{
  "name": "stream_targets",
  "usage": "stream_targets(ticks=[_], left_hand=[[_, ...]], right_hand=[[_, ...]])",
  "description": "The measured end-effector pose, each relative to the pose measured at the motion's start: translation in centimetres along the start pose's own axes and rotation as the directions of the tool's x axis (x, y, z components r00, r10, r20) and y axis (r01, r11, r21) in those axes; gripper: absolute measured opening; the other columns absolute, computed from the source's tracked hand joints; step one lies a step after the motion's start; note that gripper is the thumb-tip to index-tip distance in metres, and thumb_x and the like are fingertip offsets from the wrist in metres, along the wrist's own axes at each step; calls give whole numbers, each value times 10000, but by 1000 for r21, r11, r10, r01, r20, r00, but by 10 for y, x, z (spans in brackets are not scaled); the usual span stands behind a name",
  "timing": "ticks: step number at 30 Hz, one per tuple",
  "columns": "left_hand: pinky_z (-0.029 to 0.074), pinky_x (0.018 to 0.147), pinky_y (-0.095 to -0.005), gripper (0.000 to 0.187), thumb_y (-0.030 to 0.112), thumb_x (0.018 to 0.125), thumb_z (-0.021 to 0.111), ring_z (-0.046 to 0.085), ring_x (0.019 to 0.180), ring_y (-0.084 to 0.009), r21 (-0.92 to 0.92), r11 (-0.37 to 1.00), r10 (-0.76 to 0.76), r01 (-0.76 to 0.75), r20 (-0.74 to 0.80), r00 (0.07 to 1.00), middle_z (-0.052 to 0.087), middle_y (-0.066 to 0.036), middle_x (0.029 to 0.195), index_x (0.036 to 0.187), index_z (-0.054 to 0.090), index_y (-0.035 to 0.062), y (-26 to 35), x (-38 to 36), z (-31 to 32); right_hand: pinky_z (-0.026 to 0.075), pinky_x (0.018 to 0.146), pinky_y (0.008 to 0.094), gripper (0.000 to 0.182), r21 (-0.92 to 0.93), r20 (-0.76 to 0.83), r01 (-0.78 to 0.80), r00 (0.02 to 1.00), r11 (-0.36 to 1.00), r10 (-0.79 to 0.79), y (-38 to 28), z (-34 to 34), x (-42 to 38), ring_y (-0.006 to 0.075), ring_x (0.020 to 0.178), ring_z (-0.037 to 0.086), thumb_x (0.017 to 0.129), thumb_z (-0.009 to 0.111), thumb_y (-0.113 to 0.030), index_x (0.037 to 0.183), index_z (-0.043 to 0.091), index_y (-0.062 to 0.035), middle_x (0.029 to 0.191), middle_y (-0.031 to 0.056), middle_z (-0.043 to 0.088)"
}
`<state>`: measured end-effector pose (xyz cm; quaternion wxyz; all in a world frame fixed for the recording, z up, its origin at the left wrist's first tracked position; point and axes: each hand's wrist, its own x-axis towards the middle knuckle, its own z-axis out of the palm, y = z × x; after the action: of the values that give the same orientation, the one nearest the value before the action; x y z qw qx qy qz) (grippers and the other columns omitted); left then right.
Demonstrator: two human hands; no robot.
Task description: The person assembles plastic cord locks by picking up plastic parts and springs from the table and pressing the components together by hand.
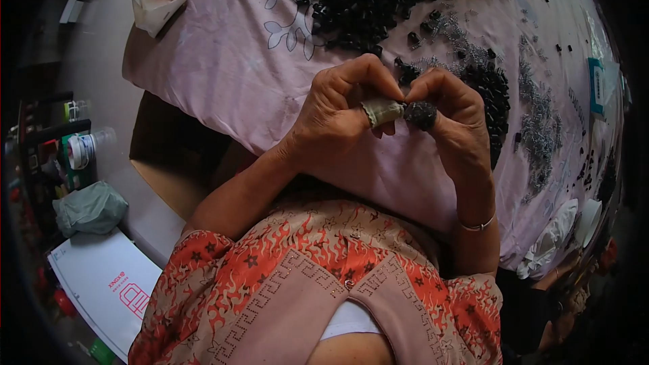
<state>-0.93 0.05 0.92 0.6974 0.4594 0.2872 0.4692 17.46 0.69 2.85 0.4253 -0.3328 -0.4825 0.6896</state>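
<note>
My left hand (341,98) and my right hand (458,111) meet above the pink cloth, thumbs and index fingers pinched together. A pale green finger cover (382,111) wraps my left thumb, and a black finger cover (420,115) is on my right one. Whatever lies between the fingertips is tiny, dark and mostly hidden. Just beyond the hands spreads a large heap of small black plastic pieces (365,0). Small metal springs (539,122) are scattered to the right, with more black pieces (493,94) beside my right hand.
The pink printed cloth (203,61) covers the work surface. At its far left stands a crumpled white paper box (155,0). An open cardboard box (162,176), a grey-green bag (91,207) and a white carton (101,284) lie left. Crumpled white plastic (551,240) rests at right.
</note>
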Motion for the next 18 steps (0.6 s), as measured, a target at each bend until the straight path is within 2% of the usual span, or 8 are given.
stream_targets(ticks=[7, 9, 11, 13, 14, 16, 17, 18], left_hand=[[479, 600, -211, 163, -94, 772, 496, 582, 638, -86, 11, 997, -73, 73, -4, 997, 607, -54, 787, 883, 559, 8, 1, 2, 3], [468, 585, -215, 97, -31, 798, 516, 583, 626, -92, -237, 955, -156, 179, 110, 982, 609, -56, 763, 872, 558, 16, -1, 4, 0], [465, 579, -215, 83, -11, 805, 516, 582, 621, -95, -286, 939, -162, 194, 133, 978, 609, -55, 755, 870, 559, 18, -6, 2, 1], [461, 574, -215, 72, 10, 811, 516, 582, 616, -97, -336, 919, -163, 208, 157, 974, 609, -54, 746, 867, 559, 21, -6, 2, 1], [463, 564, -214, 70, 53, 810, 570, 576, 615, -98, -330, 915, -177, 232, 190, 966, 595, -50, 761, 870, 560, 19, -5, 2, 0], [465, 554, -213, 119, 96, 808, 624, 569, 614, -100, -331, 910, -181, 249, 223, 958, 580, -46, 776, 872, 562, 17, -3, 2, -3], [464, 553, -212, 123, 97, 804, 630, 568, 615, -97, -303, 912, -204, 275, 247, 947, 584, -43, 770, 872, 565, 19, -3, 2, -4], [462, 552, -211, 126, 98, 801, 635, 568, 615, -94, -274, 914, -227, 301, 269, 936, 588, -40, 764, 873, 568, 21, -3, 2, -5]], right_hand=[[450, 625, 177, 165, -64, -77, -102, 992, 993, 97, 0, -2, -4, 47, 689, 537, 818, 683, -108, 896, 570, -15, 796, 0, 578], [451, 617, 179, 139, 0, -38, -87, 996, 996, 87, 3, -2, -4, 48, 682, 537, 832, 659, -96, 902, 572, -13, 801, 5, 578], [453, 609, 181, 114, 59, 0, -73, 997, 996, 73, 0, -2, -5, 50, 675, 537, 845, 635, -84, 908, 574, -10, 806, 11, 579], [453, 601, 180, 90, -98, -99, 14, 995, 995, -24, -12, -1, -6, 53, 665, 541, 873, 594, -79, 930, 582, -10, 815, 15, 579], [461, 625, 186, 111, -192, -151, 0, 988, 981, -29, -21, -2, -5, 66, 711, 556, 851, 589, -37, 952, 584, 10, 832, 16, 576], [472, 672, 207, 190, -578, -180, 83, 958, 812, -226, -25, -10, 4, 114, 767, 579, 783, 603, 9, 972, 585, 17, 901, 52, 581], [491, 735, 274, 313, -898, 12, 172, 929, 405, -369, -31, -21, 12, 209, 837, 598, 718, 573, 61, 1022, 585, -13, 983, 105, 577], [491, 735, 274, 313, -900, 18, 175, 930, 398, -368, -32, -23, 22, 209, 837, 598, 718, 573, 61, 1022, 585, -13, 983, 105, 577]])
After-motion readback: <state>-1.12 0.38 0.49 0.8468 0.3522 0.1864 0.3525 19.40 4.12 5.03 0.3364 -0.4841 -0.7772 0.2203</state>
